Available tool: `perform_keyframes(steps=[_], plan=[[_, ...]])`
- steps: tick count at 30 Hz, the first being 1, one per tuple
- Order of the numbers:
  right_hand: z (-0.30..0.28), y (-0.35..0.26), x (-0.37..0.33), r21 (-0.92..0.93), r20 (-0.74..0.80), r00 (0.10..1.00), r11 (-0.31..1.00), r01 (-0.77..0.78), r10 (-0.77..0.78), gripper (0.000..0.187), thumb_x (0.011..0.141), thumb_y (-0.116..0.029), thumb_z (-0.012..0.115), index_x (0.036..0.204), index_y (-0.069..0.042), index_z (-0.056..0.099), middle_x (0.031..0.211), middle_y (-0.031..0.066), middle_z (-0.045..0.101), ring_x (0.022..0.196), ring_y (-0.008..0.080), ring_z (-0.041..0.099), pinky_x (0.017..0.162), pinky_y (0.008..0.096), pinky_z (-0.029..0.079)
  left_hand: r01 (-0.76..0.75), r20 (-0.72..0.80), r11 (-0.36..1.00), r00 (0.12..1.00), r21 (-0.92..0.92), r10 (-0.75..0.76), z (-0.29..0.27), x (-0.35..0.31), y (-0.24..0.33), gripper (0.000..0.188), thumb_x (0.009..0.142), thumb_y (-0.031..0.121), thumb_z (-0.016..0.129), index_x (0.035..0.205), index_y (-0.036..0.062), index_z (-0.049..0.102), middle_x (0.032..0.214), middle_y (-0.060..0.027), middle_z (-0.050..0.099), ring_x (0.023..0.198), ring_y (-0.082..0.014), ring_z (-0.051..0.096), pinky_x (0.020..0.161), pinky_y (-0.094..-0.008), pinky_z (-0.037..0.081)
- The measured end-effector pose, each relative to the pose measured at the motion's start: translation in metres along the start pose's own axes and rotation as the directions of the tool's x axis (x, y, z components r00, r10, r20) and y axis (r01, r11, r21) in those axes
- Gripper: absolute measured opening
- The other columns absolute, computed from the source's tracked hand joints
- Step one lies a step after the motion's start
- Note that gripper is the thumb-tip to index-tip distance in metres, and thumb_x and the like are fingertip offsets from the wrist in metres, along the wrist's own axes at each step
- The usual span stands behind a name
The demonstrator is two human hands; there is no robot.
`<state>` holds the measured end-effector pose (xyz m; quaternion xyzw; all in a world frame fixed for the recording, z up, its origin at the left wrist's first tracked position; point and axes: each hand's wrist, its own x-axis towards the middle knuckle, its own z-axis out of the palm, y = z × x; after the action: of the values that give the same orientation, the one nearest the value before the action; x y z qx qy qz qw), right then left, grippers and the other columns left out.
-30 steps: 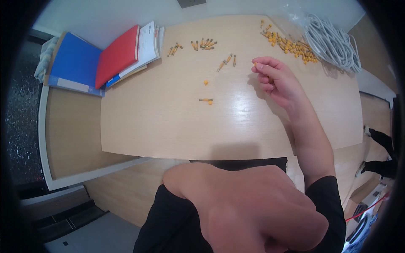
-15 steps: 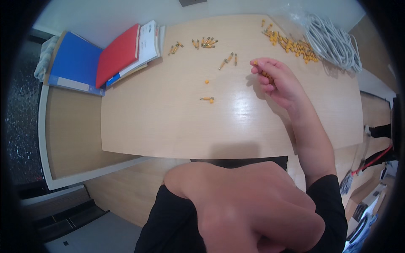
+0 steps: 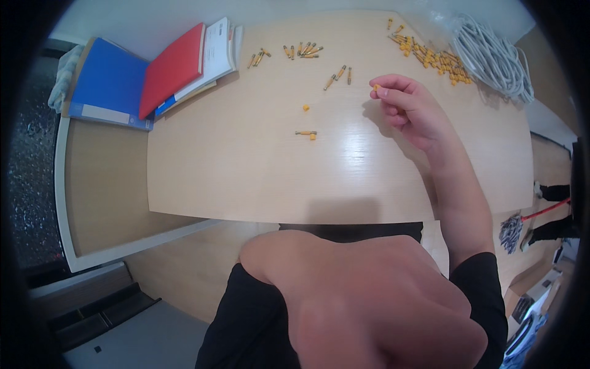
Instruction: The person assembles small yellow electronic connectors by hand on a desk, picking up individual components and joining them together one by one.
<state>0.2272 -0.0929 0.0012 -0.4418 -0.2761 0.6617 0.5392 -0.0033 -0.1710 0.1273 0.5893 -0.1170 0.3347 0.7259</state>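
Yellow bit [image 3: 377, 88] in my right hand [image 3: 412, 109], orangey-yellow plugs [image 3: 456, 79], pale tan table [image 3: 246, 178], grey cable [image 3: 490, 56] near its far right corner, blue folder [image 3: 109, 80] and red folder [image 3: 174, 69] far left lol.

A pale wooden table [image 3: 246, 178] catches glare beside a whitish wall [image 3: 141, 27], over tan flooring [image 3: 178, 270].

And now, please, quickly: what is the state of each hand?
Left hand: cannot be told; only a blurred left arm can be made out.
Right hand: closed in a pinch, holding a small yellow piece.
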Motion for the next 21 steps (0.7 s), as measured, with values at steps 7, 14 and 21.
perform_keyframes(steps=[7,14,21], plan=[[0.008,-0.001,0.002,0.052,-0.024,0.999,0.998,-0.027,0.029,0.014,0.101,-0.009,0.064,0.111,0.000,0.068,0.100,0.0060,0.070,0.067,0.0034,0.047,0.051,0.0183,0.037,-0.041,-0.109,0.877,0.988,0.479,0.106,-0.027,0.005,0.001,0.010,0.084,0.005,0.067,0.093,0.0032,0.064,0.078,-0.0101,0.058,0.065,-0.0227,0.054,0.058,-0.0343,0.041],[0.003,-0.010,-0.003,0.122,-0.013,1.000,0.993,-0.012,0.014,0.014,0.100,-0.009,0.065,0.110,0.001,0.067,0.095,0.0056,0.069,0.066,0.0041,0.048,0.051,0.0191,0.037,0.345,-0.344,-0.029,0.922,0.938,-0.178,-0.158,-0.031,-0.014,0.020,0.083,0.007,0.073,0.102,0.0069,0.068,0.092,-0.0102,0.063,0.083,-0.0298,0.066,0.069,-0.0393,0.053],[0.002,-0.010,-0.006,0.037,-0.019,1.000,0.999,-0.008,0.009,0.012,0.095,-0.004,0.068,0.106,-0.002,0.065,0.095,0.0064,0.069,0.065,0.0034,0.048,0.050,0.0183,0.037,0.529,-0.506,-0.045,0.779,0.848,-0.372,-0.169,-0.051,-0.046,0.013,0.085,0.001,0.070,0.096,0.0040,0.063,0.093,-0.0103,0.060,0.083,-0.0273,0.064,0.073,-0.0374,0.053]])
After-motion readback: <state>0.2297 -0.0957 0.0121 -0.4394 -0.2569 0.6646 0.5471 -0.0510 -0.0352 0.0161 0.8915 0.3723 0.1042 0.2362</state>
